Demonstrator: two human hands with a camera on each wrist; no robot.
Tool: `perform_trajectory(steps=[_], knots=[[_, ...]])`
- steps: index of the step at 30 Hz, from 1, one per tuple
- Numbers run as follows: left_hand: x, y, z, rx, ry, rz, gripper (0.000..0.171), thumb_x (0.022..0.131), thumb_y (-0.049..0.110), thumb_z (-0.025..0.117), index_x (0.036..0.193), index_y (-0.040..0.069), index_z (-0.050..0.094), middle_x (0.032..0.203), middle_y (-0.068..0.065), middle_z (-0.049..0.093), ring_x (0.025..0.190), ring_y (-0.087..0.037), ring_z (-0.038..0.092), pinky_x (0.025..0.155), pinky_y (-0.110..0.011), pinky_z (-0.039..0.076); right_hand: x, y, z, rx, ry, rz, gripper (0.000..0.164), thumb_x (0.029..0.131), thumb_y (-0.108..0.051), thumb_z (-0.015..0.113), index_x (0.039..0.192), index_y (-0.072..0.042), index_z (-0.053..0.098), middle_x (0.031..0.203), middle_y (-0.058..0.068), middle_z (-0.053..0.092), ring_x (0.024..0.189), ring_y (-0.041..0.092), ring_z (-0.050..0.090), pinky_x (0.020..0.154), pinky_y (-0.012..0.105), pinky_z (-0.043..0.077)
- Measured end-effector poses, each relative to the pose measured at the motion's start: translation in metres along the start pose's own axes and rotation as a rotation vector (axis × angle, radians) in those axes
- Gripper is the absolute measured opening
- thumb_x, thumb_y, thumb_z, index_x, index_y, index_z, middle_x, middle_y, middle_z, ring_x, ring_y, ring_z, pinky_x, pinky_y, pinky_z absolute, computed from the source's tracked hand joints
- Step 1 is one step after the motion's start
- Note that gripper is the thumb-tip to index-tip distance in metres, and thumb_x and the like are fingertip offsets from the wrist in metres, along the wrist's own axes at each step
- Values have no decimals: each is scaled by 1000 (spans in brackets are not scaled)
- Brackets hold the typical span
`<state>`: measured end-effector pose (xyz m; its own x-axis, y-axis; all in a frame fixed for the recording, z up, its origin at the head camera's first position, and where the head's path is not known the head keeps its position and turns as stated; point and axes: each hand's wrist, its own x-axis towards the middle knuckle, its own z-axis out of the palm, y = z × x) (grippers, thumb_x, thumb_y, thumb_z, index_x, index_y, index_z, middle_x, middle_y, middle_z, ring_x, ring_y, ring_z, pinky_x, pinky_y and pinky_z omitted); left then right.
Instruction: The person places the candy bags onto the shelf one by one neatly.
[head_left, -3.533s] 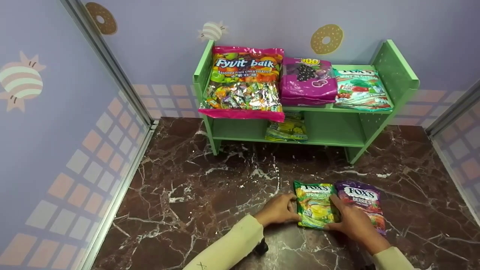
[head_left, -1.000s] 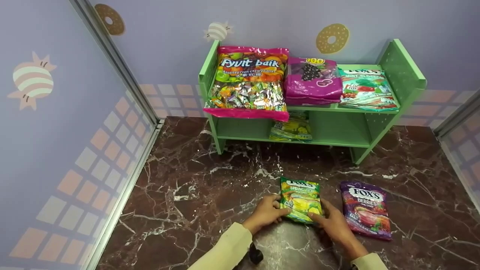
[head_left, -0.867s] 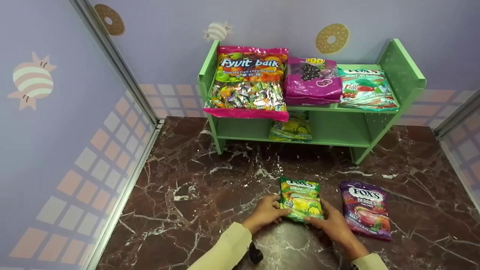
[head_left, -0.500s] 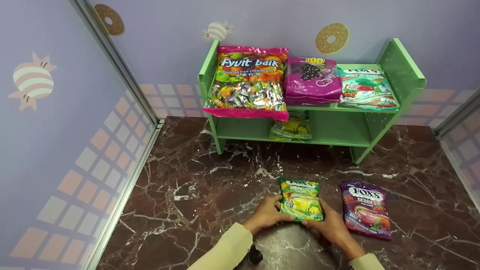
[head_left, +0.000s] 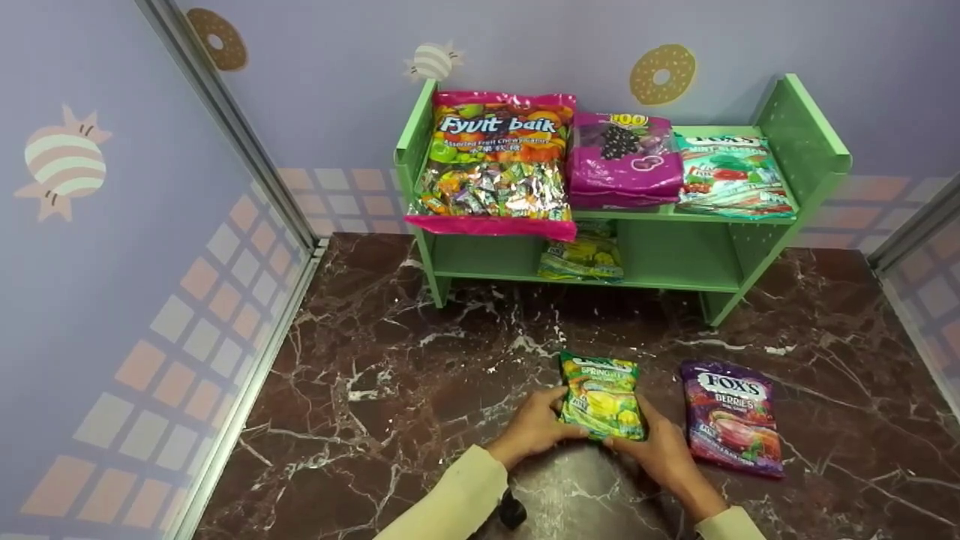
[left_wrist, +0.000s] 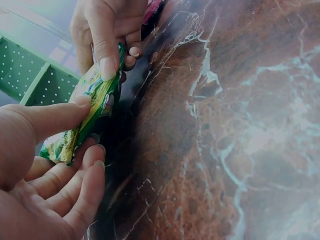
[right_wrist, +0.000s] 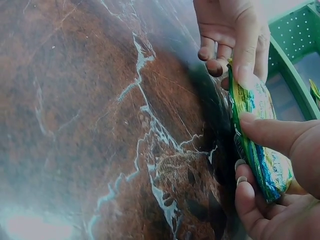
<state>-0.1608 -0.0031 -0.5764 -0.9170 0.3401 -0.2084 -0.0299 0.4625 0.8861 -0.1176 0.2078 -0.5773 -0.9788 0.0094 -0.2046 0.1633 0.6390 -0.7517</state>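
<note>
Both hands hold a green and yellow candy bag [head_left: 604, 405], labelled Fox's Spring Tea, at its lower part. My left hand [head_left: 534, 427] grips its left side, thumb along the bottom edge and fingers underneath. The right hand [head_left: 661, 448] pinches the lower right corner the same way. From the left wrist view, the bag's bottom seam [left_wrist: 100, 102] runs between both thumbs, with a dark gap between it and the tabletop. A purple Fox's Berries bag [head_left: 733, 420] lies flat just right of the right hand.
A green two-tier shelf [head_left: 667, 281] stands behind. Its top holds a Fyvit Baik bag [head_left: 491, 165], a purple grape-pictured bag [head_left: 626, 169] and a mint-green Fox's bag [head_left: 731, 180]. On its lower tier sits a yellow Fox's bag [head_left: 583, 259]. Patterned walls surround the marbled tabletop [head_left: 390, 360].
The green and yellow bag has shifted left, away from the purple Berries bag. Both thumbs have since slid down to its bottom edge, and its top now looks more foreshortened.
</note>
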Motion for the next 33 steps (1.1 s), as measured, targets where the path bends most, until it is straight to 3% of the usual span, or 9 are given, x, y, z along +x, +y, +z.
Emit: perform_trajectory(steps=[7, 15, 22, 26, 30, 33], knots=[[2, 3, -1, 8, -3, 44, 70, 75, 19, 83, 138, 9, 53, 91, -2, 67, 50, -4, 51, 50, -22, 49, 0, -3, -1, -10, 33, -7, 100, 77, -34, 81, 151, 2, 26, 144, 29, 45, 129, 43, 48, 105, 52, 40], [2, 11, -2, 37, 14, 85, 71, 77, 20, 82, 140, 9, 52, 123, -10, 64, 66, -3, 58, 73, -21, 52, -1, -8, -6, -13, 85, -31, 96, 78, -29, 81, 150, 3, 27, 143, 29, 46, 127, 43, 49, 106, 52, 39], [3, 20, -3, 23, 8, 82, 71, 80, 20, 79, 143, 12, 48, 122, -13, 64, 41, -5, 48, 44, -23, 47, 1, -9, -12, -10, 101, -35, 95, 80, -29, 80, 151, 3, 26, 144, 29, 43, 128, 42, 49, 106, 52, 39], [5, 26, -4, 26, 8, 90, 70, 81, 19, 79, 143, 12, 48, 127, -15, 62, 41, -12, 53, 41, -26, 48, 3, -10, -17, -8, 99, -28, 97, 80, -33, 79, 152, 2, 23, 148, 28, 39, 131, 41, 45, 108, 53, 37], [9, 31, -5, 139, 50, 138, 71, 80, 24, 80, 142, 9, 49, 136, -14, 57, 84, -21, 69, 75, -32, 57, 4, -12, -21, 15, 101, -26, 98, 81, -33, 78, 153, 0, 21, 151, 26, 36, 135, 40, 42, 110, 52, 35], [11, 34, -6, 207, 78, 177, 70, 79, 27, 80, 140, 9, 51, 136, -11, 59, 120, -23, 59, 100, -33, 48, 4, -14, -23, 31, 113, -35, 98, 81, -31, 78, 154, 0, 20, 152, 26, 35, 136, 39, 40, 111, 52, 33]])
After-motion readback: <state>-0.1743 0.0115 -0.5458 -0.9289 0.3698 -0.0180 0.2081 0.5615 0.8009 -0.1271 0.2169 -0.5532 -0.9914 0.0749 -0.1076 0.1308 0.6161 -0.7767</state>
